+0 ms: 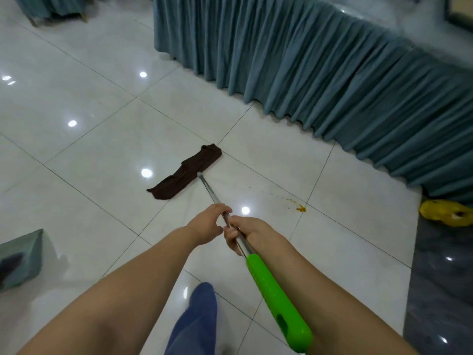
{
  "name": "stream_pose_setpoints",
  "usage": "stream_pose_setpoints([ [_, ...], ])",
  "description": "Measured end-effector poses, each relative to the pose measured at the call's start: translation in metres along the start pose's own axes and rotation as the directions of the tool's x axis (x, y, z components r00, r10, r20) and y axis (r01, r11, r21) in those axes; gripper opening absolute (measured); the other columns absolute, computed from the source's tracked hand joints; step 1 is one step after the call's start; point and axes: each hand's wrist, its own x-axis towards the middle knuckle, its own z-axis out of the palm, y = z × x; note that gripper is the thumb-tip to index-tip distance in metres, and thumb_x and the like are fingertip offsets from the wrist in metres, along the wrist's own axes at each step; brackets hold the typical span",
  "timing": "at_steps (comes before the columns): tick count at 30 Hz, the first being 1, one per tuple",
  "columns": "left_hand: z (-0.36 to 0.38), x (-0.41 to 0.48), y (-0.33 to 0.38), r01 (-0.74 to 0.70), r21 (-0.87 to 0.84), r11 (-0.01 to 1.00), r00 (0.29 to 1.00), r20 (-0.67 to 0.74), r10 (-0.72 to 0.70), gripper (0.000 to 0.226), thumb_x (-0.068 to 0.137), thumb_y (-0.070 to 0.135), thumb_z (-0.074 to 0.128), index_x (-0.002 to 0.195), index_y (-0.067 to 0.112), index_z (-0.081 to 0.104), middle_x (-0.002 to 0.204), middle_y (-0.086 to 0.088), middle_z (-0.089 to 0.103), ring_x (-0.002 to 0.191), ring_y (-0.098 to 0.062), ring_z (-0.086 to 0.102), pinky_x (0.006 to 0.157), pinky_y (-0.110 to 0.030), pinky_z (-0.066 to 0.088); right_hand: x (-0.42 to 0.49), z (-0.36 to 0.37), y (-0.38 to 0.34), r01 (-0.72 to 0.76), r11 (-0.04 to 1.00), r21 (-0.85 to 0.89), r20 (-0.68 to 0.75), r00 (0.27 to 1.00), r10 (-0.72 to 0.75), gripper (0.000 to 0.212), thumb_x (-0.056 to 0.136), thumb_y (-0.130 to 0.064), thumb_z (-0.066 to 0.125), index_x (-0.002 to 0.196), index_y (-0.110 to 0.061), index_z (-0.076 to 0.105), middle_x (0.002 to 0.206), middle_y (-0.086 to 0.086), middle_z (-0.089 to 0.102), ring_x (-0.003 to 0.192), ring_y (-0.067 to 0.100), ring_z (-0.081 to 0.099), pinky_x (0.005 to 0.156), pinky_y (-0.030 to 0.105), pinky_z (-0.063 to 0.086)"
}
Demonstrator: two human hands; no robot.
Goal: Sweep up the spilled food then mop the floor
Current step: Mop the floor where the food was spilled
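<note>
**You had both hands on the mop [213,196], its head on the floor short of the spill.**
Your left hand [207,226] curled round the metal shaft [207,186], just ahead of your right hand [245,234], which gripped the same shaft just above the green grip [276,298]. The brown mop head [186,172] lay flat on the white tiles [102,155], well left of the orange spill [300,208]. A pleated teal table skirt [307,73] hung behind, and a yellow object [445,212] lay at its hem.
</note>
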Motion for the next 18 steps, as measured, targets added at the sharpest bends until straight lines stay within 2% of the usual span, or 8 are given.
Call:
stream_pose_setpoints([
  [5,0.033,-0.025,0.02,-0.016,0.007,1.0,1.0,0.005,0.016,0.049,0.084,0.006,0.064,0.13,0.015,0.05,0.138,-0.007,0.045,0.132,-0.02,0.041,0.109,-0.023,0.029,-0.01,-0.037,0.026,-0.029,0.999,0.039,0.041,0.999,0.028,0.023,0.092,-0.007,0.053,0.07,-0.005,0.047,0.063,0.004,0.037,0.02,0.011,0.033,0.026,0.01,0.032],
  [11,0.071,-0.056,0.044,-0.02,0.017,1.0,0.999,0.035,0.02,0.047,0.084,0.0,0.058,0.128,0.016,0.052,0.134,-0.004,0.048,0.127,-0.017,0.044,0.096,-0.009,0.024,-0.024,-0.082,0.064,-0.044,0.995,0.094,0.057,0.998,0.038,0.021,0.092,-0.008,0.056,0.073,-0.003,0.05,0.05,0.008,0.045,0.021,0.012,0.035,0.025,0.012,0.032],
  [13,0.08,-0.065,0.05,-0.019,0.033,0.999,0.999,0.052,0.017,0.05,0.083,-0.005,0.053,0.128,0.017,0.053,0.135,-0.003,0.048,0.127,-0.017,0.043,0.095,-0.009,0.023,-0.031,-0.094,0.075,-0.045,0.993,0.113,0.056,0.998,0.039,0.02,0.092,-0.008,0.056,0.073,-0.002,0.051,0.045,0.009,0.046,0.021,0.012,0.036,0.025,0.012,0.032],
  [18,0.094,-0.084,0.065,-0.037,0.115,0.993,0.994,0.107,0.025,0.048,0.084,-0.002,0.052,0.128,0.018,0.053,0.135,-0.003,0.049,0.125,-0.017,0.045,0.099,-0.016,0.029,-0.051,-0.114,0.095,-0.03,0.987,0.161,0.058,0.998,0.021,0.018,0.092,-0.005,0.054,0.075,0.001,0.054,0.056,0.012,0.049,0.023,0.011,0.038,0.025,0.013,0.033],
])
